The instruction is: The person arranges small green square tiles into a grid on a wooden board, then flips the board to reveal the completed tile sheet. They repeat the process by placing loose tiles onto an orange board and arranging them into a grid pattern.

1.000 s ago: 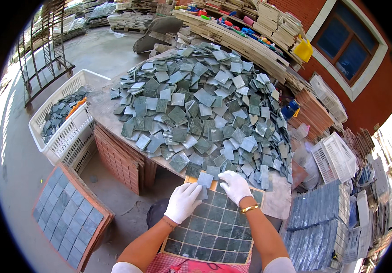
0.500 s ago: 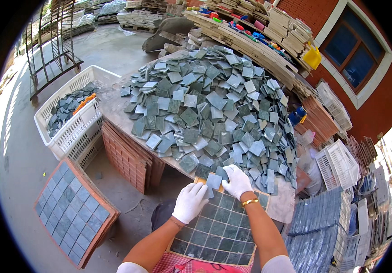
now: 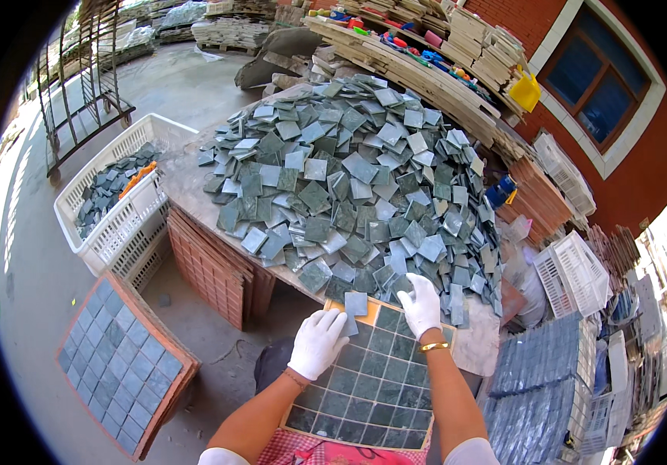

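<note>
A frame with a grid of dark green square stone tiles leans at my front, its far end by the table edge. My left hand, in a white glove, is closed at the grid's upper left, thumb and fingertips on a small grey tile. Just beyond it a lighter square tile lies over the frame's far edge, beside a bare yellowish strip. My right hand, also gloved, is over the near edge of the big tile pile, thumb and fingers apart; I see nothing in it.
At left stands a white plastic crate of tile pieces and an orange item. Below it is a stack topped with a filled tile panel. Brown grid trays lean under the table. Stacked grey panels and white baskets crowd the right.
My right hand has let go of the lighter tile and moved right toward the pile, its fingers spreading. The left hand has shifted slightly. The whole view has moved a little.
</note>
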The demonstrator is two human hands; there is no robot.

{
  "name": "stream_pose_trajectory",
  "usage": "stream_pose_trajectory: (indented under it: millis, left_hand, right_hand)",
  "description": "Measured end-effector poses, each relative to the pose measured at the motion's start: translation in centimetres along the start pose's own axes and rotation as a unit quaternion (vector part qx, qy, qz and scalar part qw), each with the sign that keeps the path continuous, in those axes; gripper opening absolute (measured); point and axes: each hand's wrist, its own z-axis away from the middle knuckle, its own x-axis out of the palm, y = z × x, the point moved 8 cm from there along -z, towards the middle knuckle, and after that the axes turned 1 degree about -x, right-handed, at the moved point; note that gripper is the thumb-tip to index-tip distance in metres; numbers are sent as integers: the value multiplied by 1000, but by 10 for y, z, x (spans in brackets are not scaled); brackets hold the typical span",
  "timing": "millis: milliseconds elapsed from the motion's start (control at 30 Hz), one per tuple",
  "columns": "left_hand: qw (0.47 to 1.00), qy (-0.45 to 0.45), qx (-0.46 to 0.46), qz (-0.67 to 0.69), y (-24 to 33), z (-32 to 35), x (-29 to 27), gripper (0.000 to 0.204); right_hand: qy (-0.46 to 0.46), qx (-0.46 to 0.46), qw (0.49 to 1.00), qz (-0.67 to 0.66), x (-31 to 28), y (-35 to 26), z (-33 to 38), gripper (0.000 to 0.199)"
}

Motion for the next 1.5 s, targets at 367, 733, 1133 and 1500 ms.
stream_pose_trajectory:
  millis: [367, 733, 1133, 1500]
  left_hand:
    - [999, -1, -33, 6, -2, -1, -3, 51]
    - [999, -10, -39, 13, 1, -2, -2, 50]
    - [996, 44, -75, 13, -12, 2, -6, 50]
    - [985, 94, -141, 30, -25, 7, -11, 49]
  right_hand:
    - [-149, -130, 969, 146, 49, -58, 14, 42]
    - [-12, -165, 983, 77, 28, -30, 14, 16]
    - [79, -68, 994, -23, 21, -17, -2, 16]
    - [-58, -68, 992, 92, 56, -28, 24, 30]
